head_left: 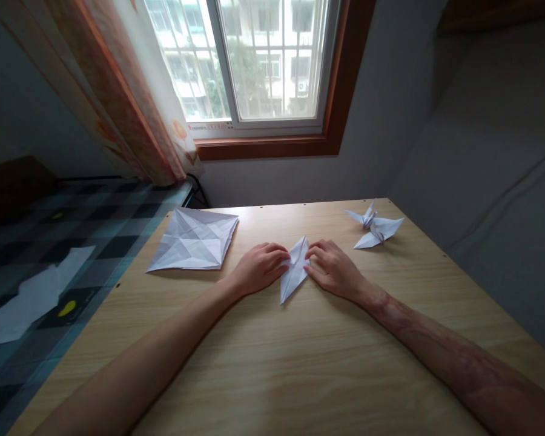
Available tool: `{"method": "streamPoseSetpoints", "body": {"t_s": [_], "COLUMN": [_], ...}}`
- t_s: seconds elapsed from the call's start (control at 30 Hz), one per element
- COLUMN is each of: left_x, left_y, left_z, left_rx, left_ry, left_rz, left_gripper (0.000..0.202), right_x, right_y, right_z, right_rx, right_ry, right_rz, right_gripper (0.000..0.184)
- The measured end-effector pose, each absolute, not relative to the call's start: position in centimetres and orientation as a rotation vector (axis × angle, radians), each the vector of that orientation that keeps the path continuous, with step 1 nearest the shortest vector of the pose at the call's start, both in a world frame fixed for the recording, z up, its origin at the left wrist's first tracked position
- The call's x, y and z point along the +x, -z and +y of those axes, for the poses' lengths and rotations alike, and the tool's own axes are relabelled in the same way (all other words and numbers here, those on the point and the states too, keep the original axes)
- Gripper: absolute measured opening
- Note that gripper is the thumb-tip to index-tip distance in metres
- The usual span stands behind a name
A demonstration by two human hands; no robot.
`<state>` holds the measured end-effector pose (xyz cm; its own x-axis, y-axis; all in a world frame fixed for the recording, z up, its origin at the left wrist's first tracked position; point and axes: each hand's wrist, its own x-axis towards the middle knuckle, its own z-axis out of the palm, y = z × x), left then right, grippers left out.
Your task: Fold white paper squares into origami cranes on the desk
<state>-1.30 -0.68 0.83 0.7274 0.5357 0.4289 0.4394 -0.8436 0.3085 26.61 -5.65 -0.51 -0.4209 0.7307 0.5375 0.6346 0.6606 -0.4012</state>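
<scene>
Bare forearms come in from the bottom corners of the head view and lie over the pale wood tabletop (309, 363), meeting near its middle. The left hand (260, 266) and the right hand (333, 269) face each other, knuckles up, with a folded paper (295, 272) between them. It is a white, narrow, kite-like shape lying flat on the tabletop, one point towards the window and the other towards the camera. Each grip is narrow: the left fingertips (280, 260) are curled onto the paper's left edge and the right fingertips (313, 249) onto its right edge, so both hands hold it about its middle.

Left of the left hand, and apart from it, lies a creased sheet (195, 239), white, opened flat and crossed with fold lines, close to the tabletop's far left corner. Near the far right corner stand white paper cranes (376, 227), two as far as I can tell, touching each other and well apart from the right hand.

Beyond the left edge is a bed (118, 224) with a dark checked cover, and a loose white paper (31, 297) lies on it. Behind the tabletop are a window (263, 60) and an orange curtain (131, 103).
</scene>
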Motion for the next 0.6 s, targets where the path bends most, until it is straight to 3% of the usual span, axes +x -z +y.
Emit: {"method": "streamPoseSetpoints", "body": {"t_s": [0.3, 0.47, 0.6], "left_x": [-1.2, -1.0, -1.0], "left_y": [-1.3, -1.9, -1.7], "left_z": [-1.2, -1.8, -1.7], "left_rx": [2.78, 2.808, 2.785], "left_ry": [-0.72, -0.672, -0.684], "left_rz": [0.707, 0.728, 0.68], "left_gripper": [0.027, 0.045, 0.041], "right_x": [26.9, 27.1, 27.2], "right_y": [1.0, 1.7, 1.7], "right_z": [-5.6, -5.5, -5.6], "right_rx": [-1.183, -1.198, -1.226], "right_ry": [-0.153, -0.152, -0.139], "right_rz": [-2.287, -2.325, -2.304], "right_gripper": [0.046, 0.051, 0.049]}}
